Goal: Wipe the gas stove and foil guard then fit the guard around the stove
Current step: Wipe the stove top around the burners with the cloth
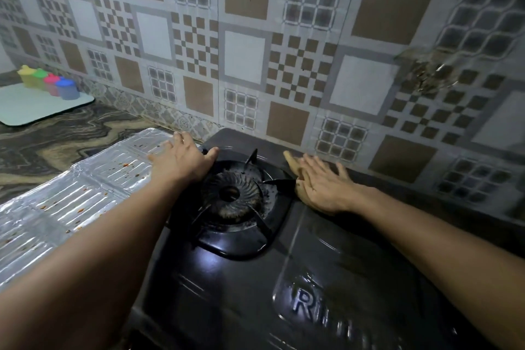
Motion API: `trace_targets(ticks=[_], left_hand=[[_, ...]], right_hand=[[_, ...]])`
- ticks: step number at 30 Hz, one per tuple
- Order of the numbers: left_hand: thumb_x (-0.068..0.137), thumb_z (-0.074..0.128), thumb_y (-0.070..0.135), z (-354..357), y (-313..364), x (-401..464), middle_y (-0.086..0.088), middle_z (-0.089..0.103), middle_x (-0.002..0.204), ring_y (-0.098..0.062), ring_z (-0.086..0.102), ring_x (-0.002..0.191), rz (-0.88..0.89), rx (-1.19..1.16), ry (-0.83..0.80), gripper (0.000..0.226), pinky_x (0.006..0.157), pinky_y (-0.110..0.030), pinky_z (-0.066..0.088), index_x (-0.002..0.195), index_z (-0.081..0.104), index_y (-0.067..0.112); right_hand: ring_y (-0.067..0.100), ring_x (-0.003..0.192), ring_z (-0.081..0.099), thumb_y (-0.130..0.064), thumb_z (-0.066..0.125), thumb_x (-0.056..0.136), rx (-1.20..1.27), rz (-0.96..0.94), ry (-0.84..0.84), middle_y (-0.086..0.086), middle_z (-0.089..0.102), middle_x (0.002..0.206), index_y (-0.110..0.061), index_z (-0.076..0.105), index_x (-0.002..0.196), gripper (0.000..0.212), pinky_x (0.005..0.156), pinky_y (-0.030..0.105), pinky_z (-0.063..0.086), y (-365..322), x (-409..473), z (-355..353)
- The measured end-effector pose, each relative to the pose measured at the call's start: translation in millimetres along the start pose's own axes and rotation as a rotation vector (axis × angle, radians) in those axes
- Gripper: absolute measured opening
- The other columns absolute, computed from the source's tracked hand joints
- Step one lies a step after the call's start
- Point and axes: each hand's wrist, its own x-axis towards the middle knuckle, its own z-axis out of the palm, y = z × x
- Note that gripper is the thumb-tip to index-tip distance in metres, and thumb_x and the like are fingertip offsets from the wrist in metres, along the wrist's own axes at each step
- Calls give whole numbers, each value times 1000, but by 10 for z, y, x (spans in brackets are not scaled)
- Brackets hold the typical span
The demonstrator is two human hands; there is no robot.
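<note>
- Landmark: the black gas stove (284,278) is sitting on the marbled worktop (56,145), its back edge close to the patterned tiled wall (255,51).
- Well to the left of the stove, four coloured containers (49,84) are standing on a pale tray (37,111) by the wall.
- Just left of the stove, the foil guard (71,199) is lying flat on the worktop, touching or nearly touching the stove's left side; brown-red spatter is showing on its ribs, so its wiping looks not yet done.
- The left hand (181,162) is resting across the guard's far end and the stove's left rear corner, fingers spread and relaxed, gripping nothing.
- At the middle of the stove, the burner (230,193) and its pan supports are looking sooty and crusted.
- On the stove's right rear, the right hand (321,182) is lying flat with straight fingers, pressing on what seems a tan cloth (295,167); blur is making this uncertain.
- Judgement: the stove-wiping step is in hand. The next move is likely calling for strokes around the burner, then cleaning the guard before standing it around the stove.
</note>
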Motion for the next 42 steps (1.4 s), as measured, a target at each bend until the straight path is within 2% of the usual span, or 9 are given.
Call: trace_targets(ticks=[4,8,12,16,21,27,33,38,42], left_hand=[[88,31,70,21,-14,3,-16,28,155,-34,31,140,95,-30,58,86,108,-56,33,144,29,5],[87,27,73,-4,-13,-36,-15,32,152,-34,36,137,165,16,87,84,105,-58,34,140,35,8],[89,26,71,-42,5,-75,-13,33,152,-31,35,139,243,61,111,81,106,-60,31,139,36,8],[94,26,64,-117,54,-115,-13,35,152,-30,33,140,336,97,96,71,108,-61,28,136,38,9],[100,30,45,-238,303,-236,-12,19,160,-29,17,147,437,171,47,59,114,-64,11,146,30,8],[99,29,51,-163,799,-722,-8,23,159,-22,12,149,622,30,-110,59,114,-64,4,143,41,14],[101,20,46,-47,825,-928,-2,16,161,-24,5,149,610,55,-195,55,112,-68,1,148,34,21],[101,20,44,-83,886,-937,-3,16,161,-27,3,150,628,137,-198,55,110,-70,-1,145,36,15],[99,19,47,-95,939,-896,-6,8,163,-35,-2,149,547,125,-262,60,110,-71,0,143,41,13]], right_hand=[[26,149,-3,-50,14,97,72,-14,21,12,-3,162,-6,0,152,73,121,45,2,-88,-192,125],[29,149,4,-48,20,98,137,182,-22,13,1,162,-8,3,153,70,120,47,9,33,80,-48],[31,148,-3,-53,15,98,154,340,-40,13,-7,161,-11,-6,153,72,119,49,2,110,135,-118],[30,147,-13,-58,6,95,59,186,-42,13,-14,160,-16,-12,152,73,118,51,-6,-113,-228,59],[25,148,-13,-56,11,96,89,62,17,10,-14,160,-11,-6,153,74,119,48,-4,-273,-640,207],[27,148,5,-39,21,101,117,259,57,11,7,161,-6,10,153,62,118,53,7,7,-354,-26],[21,149,-6,-45,17,101,89,96,85,8,-4,162,-10,0,154,65,117,39,-10,-128,-592,185],[17,148,-13,-54,20,97,60,-39,112,3,-9,162,-13,-2,154,73,119,41,-9,-460,-1107,360],[16,148,-12,-53,19,97,78,16,140,3,-8,162,-12,-2,154,73,119,38,-9,-588,-1217,405]])
